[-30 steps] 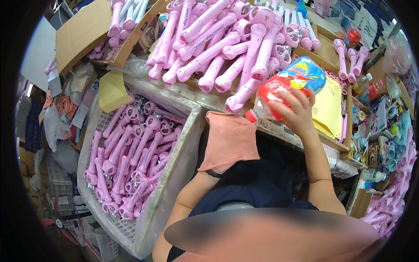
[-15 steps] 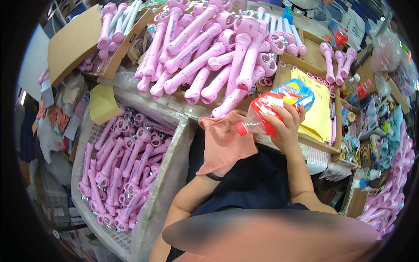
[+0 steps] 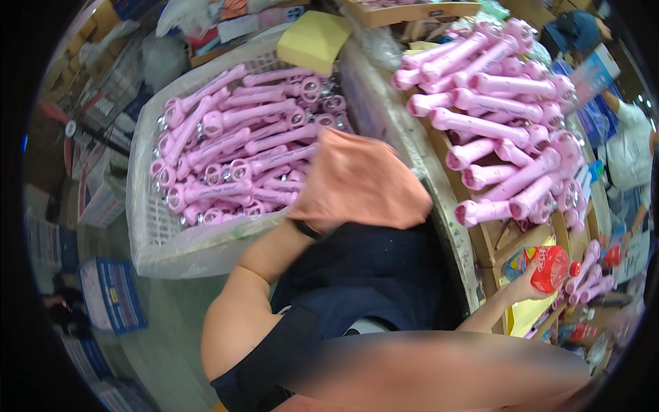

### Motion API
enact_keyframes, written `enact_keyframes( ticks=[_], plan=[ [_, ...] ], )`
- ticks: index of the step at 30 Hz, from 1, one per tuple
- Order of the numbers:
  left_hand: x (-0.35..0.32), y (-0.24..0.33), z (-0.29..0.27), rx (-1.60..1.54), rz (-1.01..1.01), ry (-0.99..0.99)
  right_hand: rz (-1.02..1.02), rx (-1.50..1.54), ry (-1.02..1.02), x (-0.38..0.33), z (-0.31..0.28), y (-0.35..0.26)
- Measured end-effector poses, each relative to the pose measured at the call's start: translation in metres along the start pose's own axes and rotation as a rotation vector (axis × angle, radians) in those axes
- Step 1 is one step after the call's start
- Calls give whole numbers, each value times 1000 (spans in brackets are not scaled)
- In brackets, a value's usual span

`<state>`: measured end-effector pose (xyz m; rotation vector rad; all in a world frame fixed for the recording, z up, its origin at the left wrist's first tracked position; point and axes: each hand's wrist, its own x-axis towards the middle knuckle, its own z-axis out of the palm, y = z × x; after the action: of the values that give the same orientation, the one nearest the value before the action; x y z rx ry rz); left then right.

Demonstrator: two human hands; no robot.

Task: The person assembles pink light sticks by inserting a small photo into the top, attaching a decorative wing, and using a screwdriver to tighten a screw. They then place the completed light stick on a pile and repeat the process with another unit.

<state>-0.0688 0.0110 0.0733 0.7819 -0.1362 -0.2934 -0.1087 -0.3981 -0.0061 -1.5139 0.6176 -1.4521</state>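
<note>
A salmon-orange cloth drapes over my left hand, hiding its fingers, beside the basket's right corner. The black wristband shows just below the cloth. My right hand is wrapped round a clear plastic bottle with a red label and red cap, above the workbench at the right. The bottle is tilted, its cap pointing right. Pink plastic handles with round ends and shiny metal parts fill the plastic-lined white basket at the left, close to the cloth.
More pink handles are heaped on the workbench at the right. A yellow sheet lies at the basket's far rim. Blue-and-white boxes stand on the floor at the left. Another person's arm shows at the far right.
My view has turned left, so the basket sits nearer the middle. My left hand with the cloth has come to the basket's edge. The bottle stays in my right hand, its cap now pointing right.
</note>
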Motion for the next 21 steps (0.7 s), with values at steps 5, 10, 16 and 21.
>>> enact_keyframes(
  ticks=[5, 10, 16, 21],
  plan=[
    [-67, 92, -131, -207, 378, 482, -331, 59, 0, -39, 27, -40],
    [-156, 132, -241, 1516, 346, 1111, -327, 161, -1043, -150, 125, -117],
    [-187, 110, -266, 997, 610, 1056, -908, 266, -2082, -349, 271, -119],
    [-176, 115, -235, 147, 543, 912, -1075, 198, -2395, -525, 275, -93]
  ],
)
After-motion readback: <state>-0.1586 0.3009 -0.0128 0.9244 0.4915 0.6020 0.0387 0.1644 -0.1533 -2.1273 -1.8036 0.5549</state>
